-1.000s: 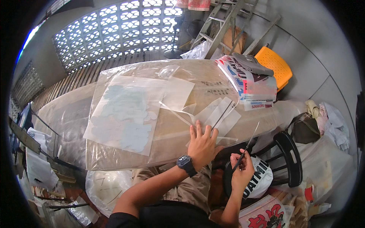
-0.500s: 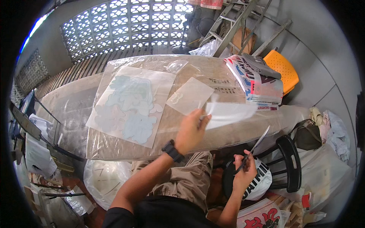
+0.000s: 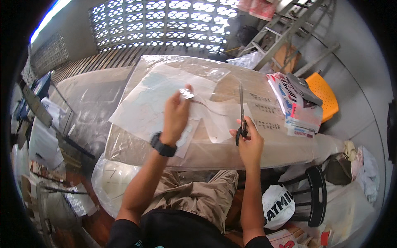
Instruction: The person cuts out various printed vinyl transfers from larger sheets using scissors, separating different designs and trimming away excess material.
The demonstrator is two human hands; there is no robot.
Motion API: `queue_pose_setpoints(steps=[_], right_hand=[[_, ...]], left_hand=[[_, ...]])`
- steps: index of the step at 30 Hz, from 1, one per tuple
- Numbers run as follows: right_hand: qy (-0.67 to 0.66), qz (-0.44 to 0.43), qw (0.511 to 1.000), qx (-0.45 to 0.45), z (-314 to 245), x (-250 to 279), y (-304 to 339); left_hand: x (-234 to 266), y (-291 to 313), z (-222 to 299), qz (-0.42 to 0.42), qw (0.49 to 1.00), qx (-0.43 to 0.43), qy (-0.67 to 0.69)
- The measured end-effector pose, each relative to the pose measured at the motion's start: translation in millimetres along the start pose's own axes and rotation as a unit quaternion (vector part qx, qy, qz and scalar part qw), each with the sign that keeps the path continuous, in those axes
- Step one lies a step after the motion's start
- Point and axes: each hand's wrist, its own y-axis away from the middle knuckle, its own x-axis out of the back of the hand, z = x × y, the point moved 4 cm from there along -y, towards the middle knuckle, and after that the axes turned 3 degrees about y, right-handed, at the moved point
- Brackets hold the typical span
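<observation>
My left hand (image 3: pixel 177 113), with a black watch on its wrist, is closed on a thin translucent sheet (image 3: pixel 209 122) above the table. The sheet droops and curls toward the right, and a glossy patch catches light by the fingertips. In my right hand (image 3: pixel 251 144) are black-handled scissors (image 3: pixel 242 103), held upright with the long blades pointing away from me. The blades look closed and stand beside the sheet's right part. Beneath my left hand lies a large whitish sheet (image 3: pixel 142 97) with pale blue shapes, partly covered.
Clear plastic covers the brown table (image 3: pixel 198 155). Newspapers (image 3: pixel 295 105) lie at its right end, before an orange chair back (image 3: pixel 324 97). A black chair (image 3: pixel 316 196) stands at lower right, beside a white printed bag (image 3: pixel 279 206). A ladder (image 3: pixel 285 37) leans behind.
My left hand has moved left and lifted the translucent sheet over the large one. My right hand has brought the scissors up from beside the chair to over the table. The view has shifted.
</observation>
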Motion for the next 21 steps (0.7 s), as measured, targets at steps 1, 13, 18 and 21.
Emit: queue_pose_setpoints(steps=[1,13,18,21], right_hand=[[0.013,-0.028,1.000,-0.003,-0.8,-13.1,-4.5],[0.052,-0.068,0.996,0.018,22.4,-21.1,11.3],[-0.039,-0.062,0.996,-0.052,42.0,-16.4,9.0],[0.087,-0.064,0.994,-0.014,22.7,-15.3,3.7]], left_hand=[[38.1,-2.1,19.5,0.053,0.998,-0.022,-0.021],[475.2,206.5,-181.3,0.481,0.735,0.049,-0.476],[494.0,349.9,-343.8,0.381,0.603,0.489,-0.502],[492.9,319.5,-335.1,0.357,0.696,0.370,-0.501]])
